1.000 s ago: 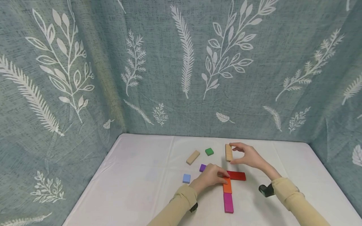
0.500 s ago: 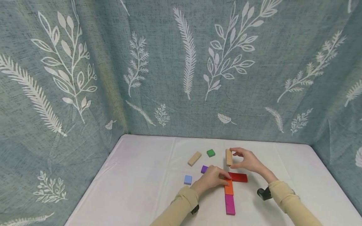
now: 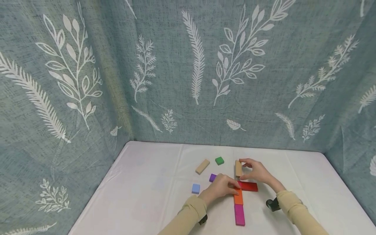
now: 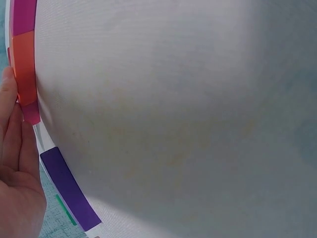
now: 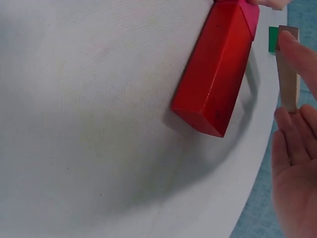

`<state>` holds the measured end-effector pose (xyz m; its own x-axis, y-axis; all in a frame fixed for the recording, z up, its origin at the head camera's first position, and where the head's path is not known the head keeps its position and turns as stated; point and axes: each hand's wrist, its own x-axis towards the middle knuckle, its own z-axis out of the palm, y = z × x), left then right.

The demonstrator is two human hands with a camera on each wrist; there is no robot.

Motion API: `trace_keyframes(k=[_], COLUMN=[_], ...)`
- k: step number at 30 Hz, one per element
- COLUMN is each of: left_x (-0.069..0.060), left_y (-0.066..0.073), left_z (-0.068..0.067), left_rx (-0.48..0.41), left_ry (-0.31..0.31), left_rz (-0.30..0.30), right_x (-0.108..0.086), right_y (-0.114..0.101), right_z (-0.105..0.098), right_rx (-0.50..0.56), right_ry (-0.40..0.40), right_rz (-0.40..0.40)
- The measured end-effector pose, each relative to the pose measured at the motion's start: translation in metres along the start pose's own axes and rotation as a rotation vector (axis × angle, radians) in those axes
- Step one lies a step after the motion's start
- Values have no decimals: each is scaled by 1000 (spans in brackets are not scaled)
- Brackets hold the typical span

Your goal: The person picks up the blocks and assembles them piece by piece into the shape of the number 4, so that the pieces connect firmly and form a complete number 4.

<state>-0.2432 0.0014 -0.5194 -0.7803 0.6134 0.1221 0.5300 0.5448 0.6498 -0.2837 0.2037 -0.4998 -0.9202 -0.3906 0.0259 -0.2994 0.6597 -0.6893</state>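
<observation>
My right hand [image 3: 257, 171] pinches a plain wooden block [image 3: 238, 168] between thumb and fingertips. The block is just behind the joined colored blocks, and the right wrist view shows thumb and fingers at its opposite ends. My left hand [image 3: 218, 186], fingers curled, holds the orange block [image 3: 238, 197], thumb on it and index finger by a small pink block [image 5: 251, 21]. The pink block lies between orange and red [image 3: 249, 186], partly hidden by fingers. A magenta block [image 3: 239, 214] continues the row toward me. Whether the wooden block touches the pink one cannot be told.
Left of the row lie a purple block [image 3: 212, 178], partly covered by my left hand, and a light blue block [image 3: 195, 188]. Farther back are another plain wooden block [image 3: 202, 166] and a green block [image 3: 219, 160]. A leaf-patterned cloth [image 3: 176, 81] hangs behind the white table [image 3: 141, 189].
My right hand has brought the wooden block toward me, down closer to the row. The left hand stays at the orange block. The whole head view has shifted slightly.
</observation>
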Motion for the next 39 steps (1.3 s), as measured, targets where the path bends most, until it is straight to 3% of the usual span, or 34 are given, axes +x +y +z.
trace_keyframes(k=[12, 25, 39], left_x=[1, 2, 2], left_y=[-1, 1, 2], left_z=[0, -1, -1], left_rx=[16, -4, 34], left_ry=[4, 1, 4], left_rz=[20, -17, 0], right_x=[4, 5, 5], right_y=[4, 0, -2], right_z=[5, 6, 4], right_rx=[-32, -53, -52], right_ry=[-21, -61, -113], right_rz=[39, 20, 5])
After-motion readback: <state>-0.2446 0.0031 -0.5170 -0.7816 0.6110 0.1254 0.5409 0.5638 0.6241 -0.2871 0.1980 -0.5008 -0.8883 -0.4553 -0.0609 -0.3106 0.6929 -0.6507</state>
